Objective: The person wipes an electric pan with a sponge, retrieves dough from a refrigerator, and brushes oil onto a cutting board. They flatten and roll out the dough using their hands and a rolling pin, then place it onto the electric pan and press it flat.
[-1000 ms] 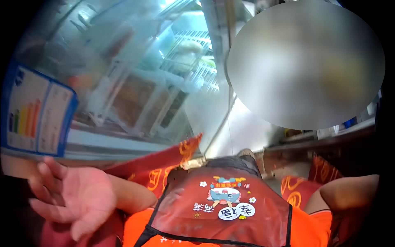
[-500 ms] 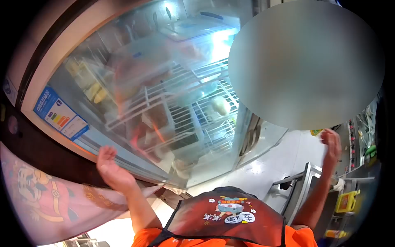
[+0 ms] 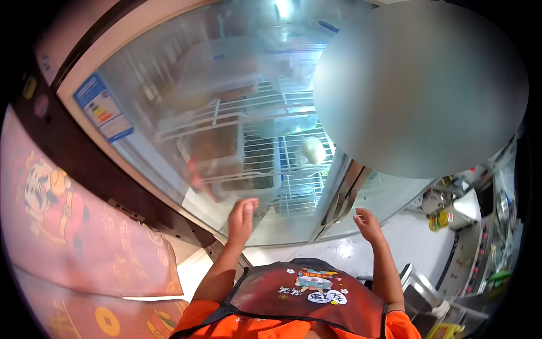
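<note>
My left hand (image 3: 241, 221) is raised in front of the fridge's glass door (image 3: 169, 152), fingers loosely bent and nothing visible in it. My right hand (image 3: 368, 225) hangs near the dark door handle (image 3: 341, 199), apart from it, with its fingers partly stretched and no object in them. Behind the glass, white wire shelves (image 3: 261, 148) carry lidded plastic boxes (image 3: 220, 63) and a round white item (image 3: 313, 150) whose kind I cannot make out. A blue energy label (image 3: 104, 107) sticks to the glass at the left.
A pink printed curtain (image 3: 84, 226) hangs at my left. To the right are a metal stand (image 3: 419, 287), a yellow-labelled container (image 3: 440, 220) and a counter with utensils (image 3: 497, 226). A grey blurred oval covers the upper right. The floor (image 3: 339, 251) is pale tile.
Both hands have moved inward, closer together in front of the fridge. The view has turned, so more of the curtain and the right-side kitchen shows.
</note>
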